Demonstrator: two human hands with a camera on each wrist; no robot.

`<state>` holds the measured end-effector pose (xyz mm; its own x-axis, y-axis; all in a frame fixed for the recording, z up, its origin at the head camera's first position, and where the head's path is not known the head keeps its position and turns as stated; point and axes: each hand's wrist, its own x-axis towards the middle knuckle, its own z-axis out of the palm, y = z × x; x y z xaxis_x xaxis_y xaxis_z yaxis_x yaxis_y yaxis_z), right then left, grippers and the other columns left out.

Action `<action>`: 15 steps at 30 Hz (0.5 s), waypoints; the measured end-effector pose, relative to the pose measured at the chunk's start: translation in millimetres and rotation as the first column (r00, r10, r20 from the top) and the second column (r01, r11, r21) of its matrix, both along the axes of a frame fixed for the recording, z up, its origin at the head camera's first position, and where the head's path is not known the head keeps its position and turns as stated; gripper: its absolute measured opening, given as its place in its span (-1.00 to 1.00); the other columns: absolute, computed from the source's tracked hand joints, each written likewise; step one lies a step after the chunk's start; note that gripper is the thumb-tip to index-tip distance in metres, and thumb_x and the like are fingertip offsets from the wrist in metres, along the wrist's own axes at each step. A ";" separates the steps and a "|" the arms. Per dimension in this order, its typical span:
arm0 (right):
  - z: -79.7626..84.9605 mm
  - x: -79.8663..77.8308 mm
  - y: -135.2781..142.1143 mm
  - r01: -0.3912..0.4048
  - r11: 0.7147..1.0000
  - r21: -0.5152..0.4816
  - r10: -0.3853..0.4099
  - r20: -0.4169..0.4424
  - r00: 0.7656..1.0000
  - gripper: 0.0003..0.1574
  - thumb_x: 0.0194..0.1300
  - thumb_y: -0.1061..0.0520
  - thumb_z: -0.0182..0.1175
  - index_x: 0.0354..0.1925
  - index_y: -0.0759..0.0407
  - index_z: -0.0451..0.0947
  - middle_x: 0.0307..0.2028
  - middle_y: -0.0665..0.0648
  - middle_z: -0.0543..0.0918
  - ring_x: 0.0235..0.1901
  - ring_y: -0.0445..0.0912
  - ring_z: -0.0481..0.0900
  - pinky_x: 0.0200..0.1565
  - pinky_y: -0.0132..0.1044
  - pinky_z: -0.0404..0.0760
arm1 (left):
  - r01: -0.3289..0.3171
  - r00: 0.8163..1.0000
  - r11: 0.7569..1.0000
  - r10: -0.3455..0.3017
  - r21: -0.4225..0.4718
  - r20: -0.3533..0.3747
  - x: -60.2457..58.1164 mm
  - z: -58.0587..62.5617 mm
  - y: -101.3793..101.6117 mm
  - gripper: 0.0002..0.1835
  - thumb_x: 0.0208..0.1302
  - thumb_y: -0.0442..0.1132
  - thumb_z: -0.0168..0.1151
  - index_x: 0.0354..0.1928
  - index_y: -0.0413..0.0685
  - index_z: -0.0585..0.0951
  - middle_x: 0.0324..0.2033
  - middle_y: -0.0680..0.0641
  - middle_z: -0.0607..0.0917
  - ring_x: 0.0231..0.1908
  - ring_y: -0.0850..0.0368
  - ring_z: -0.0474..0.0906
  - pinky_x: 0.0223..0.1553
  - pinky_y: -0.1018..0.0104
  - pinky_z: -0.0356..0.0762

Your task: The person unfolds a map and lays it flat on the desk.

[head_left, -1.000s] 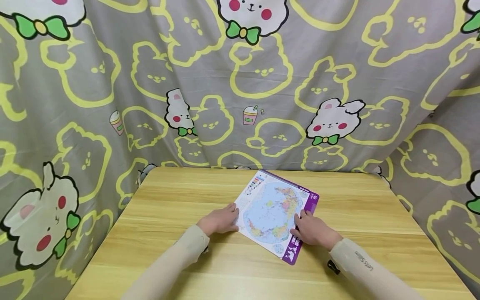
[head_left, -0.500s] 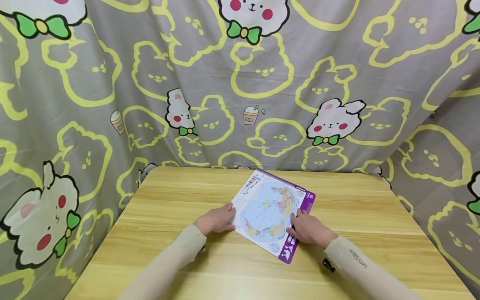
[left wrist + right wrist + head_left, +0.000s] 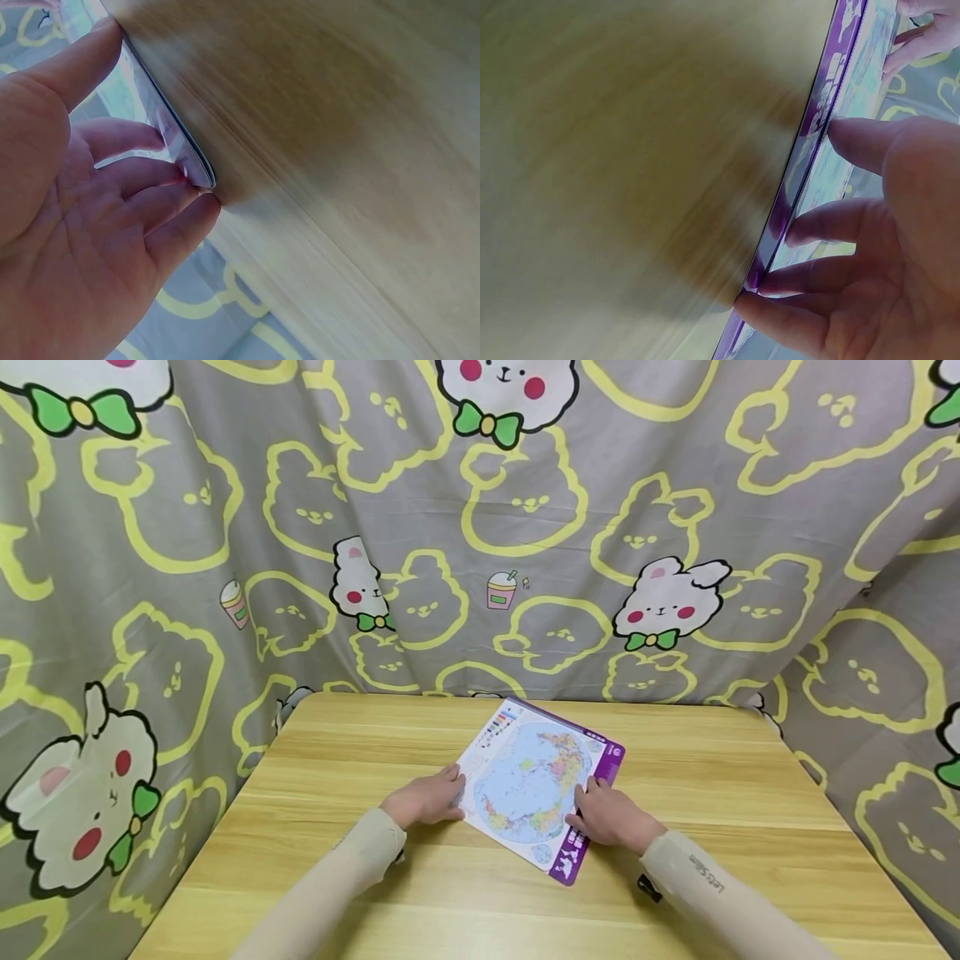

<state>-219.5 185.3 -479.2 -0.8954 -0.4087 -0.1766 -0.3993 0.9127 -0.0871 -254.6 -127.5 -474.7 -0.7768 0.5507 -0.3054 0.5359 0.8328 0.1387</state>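
Note:
In the head view a thin world map board (image 3: 525, 785) with a purple border lies flat and askew on the wooden table. My left hand (image 3: 426, 797) rests on its left corner. In the left wrist view the fingertips and thumb meet the edge of the map board (image 3: 174, 135), and the little finger reaches past its rounded corner. On the opposite side my right hand (image 3: 613, 814) touches the purple border. Seen from the right wrist, the fingers (image 3: 817, 274) are spread along the purple strip of the map board (image 3: 826, 86), with the thumb farther along it.
The wooden table (image 3: 315, 752) runs back to a grey curtain (image 3: 555, 652) printed with yellow outlines and white cartoon animals. Curtain fabric also hangs at both sides. A small black object (image 3: 649, 887) shows beneath the right wrist.
Both hands and the map board have slid a little to the left across the table together. The hands keep their places at its edges.

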 end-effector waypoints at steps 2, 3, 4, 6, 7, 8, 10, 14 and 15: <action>-0.4 -0.7 -0.7 -0.003 1.000 0.006 0.003 -0.005 1.000 -0.25 0.36 -0.12 0.09 0.16 0.52 0.36 0.13 0.60 0.34 0.14 0.40 0.32 0.12 0.20 0.39 | -0.002 1.000 1.000 0.002 0.002 0.001 0.8 1.3 -0.6 -0.29 0.35 0.02 0.11 0.37 -0.27 0.22 0.39 -0.28 0.12 0.40 -0.07 -0.01 0.35 0.13 0.08; -0.2 -0.7 -1.0 -0.004 1.000 0.009 0.004 -0.006 1.000 -0.25 0.36 -0.12 0.09 0.16 0.52 0.36 0.12 0.60 0.34 0.13 0.40 0.33 0.11 0.19 0.39 | -0.002 1.000 1.000 0.002 0.000 0.000 1.0 1.7 -0.7 -0.29 0.35 0.02 0.11 0.37 -0.27 0.22 0.39 -0.28 0.12 0.40 -0.07 0.00 0.35 0.13 0.08; -0.4 -1.1 -1.1 -0.005 1.000 0.009 0.005 -0.008 1.000 -0.26 0.36 -0.12 0.09 0.16 0.52 0.36 0.12 0.60 0.34 0.13 0.40 0.33 0.11 0.19 0.40 | -0.002 1.000 1.000 0.002 0.003 -0.001 1.1 2.1 -0.7 -0.30 0.35 0.02 0.12 0.37 -0.28 0.23 0.39 -0.28 0.13 0.40 -0.08 0.00 0.35 0.12 0.08; -0.7 -1.7 -1.1 -0.008 1.000 0.007 0.008 -0.011 1.000 -0.26 0.35 -0.12 0.10 0.15 0.51 0.37 0.10 0.59 0.36 0.11 0.39 0.35 0.10 0.19 0.41 | 0.004 1.000 1.000 -0.004 0.001 -0.008 1.5 2.0 -0.8 -0.30 0.35 0.02 0.12 0.36 -0.28 0.24 0.39 -0.29 0.13 0.39 -0.09 0.01 0.35 0.12 0.09; -1.0 -2.2 -1.0 -0.010 1.000 0.006 0.010 -0.012 1.000 -0.27 0.35 -0.12 0.10 0.15 0.51 0.37 0.09 0.59 0.37 0.10 0.39 0.36 0.09 0.19 0.42 | 0.007 1.000 1.000 -0.007 -0.002 -0.013 1.8 1.8 -0.9 -0.30 0.35 0.02 0.12 0.36 -0.28 0.24 0.38 -0.29 0.14 0.39 -0.09 0.01 0.34 0.12 0.09; -1.2 -2.4 -0.8 -0.010 1.000 0.006 0.011 -0.010 1.000 -0.26 0.35 -0.12 0.10 0.15 0.51 0.37 0.10 0.58 0.37 0.11 0.38 0.36 0.09 0.19 0.42 | 0.009 1.000 1.000 -0.009 -0.002 -0.018 1.9 1.4 -1.0 -0.30 0.34 0.02 0.12 0.35 -0.28 0.25 0.38 -0.29 0.14 0.39 -0.10 0.02 0.34 0.12 0.10; -1.8 -3.3 -0.2 -0.013 1.000 0.005 0.013 -0.005 1.000 -0.25 0.35 -0.13 0.10 0.16 0.50 0.37 0.11 0.58 0.36 0.12 0.38 0.35 0.10 0.19 0.41 | 0.014 1.000 1.000 -0.014 -0.008 -0.028 2.5 0.7 -1.1 -0.31 0.34 0.03 0.12 0.35 -0.28 0.26 0.38 -0.30 0.15 0.39 -0.10 0.02 0.33 0.11 0.12; -2.6 -5.1 1.4 -0.008 1.000 0.012 0.008 0.013 1.000 -0.22 0.36 -0.16 0.08 0.20 0.48 0.34 0.17 0.57 0.32 0.18 0.37 0.30 0.15 0.18 0.36 | 0.004 1.000 1.000 -0.004 -0.012 -0.027 3.8 -1.1 -1.5 -0.29 0.34 0.04 0.12 0.35 -0.28 0.25 0.39 -0.29 0.13 0.39 -0.10 0.01 0.33 0.11 0.13; -2.5 -5.7 1.7 -0.007 1.000 0.008 0.007 0.017 1.000 -0.22 0.36 -0.16 0.08 0.20 0.48 0.34 0.17 0.57 0.32 0.18 0.38 0.29 0.16 0.18 0.35 | 0.001 1.000 1.000 -0.002 -0.014 -0.028 4.0 -1.8 -1.7 -0.29 0.34 0.05 0.11 0.36 -0.28 0.24 0.39 -0.28 0.12 0.39 -0.09 0.00 0.33 0.11 0.12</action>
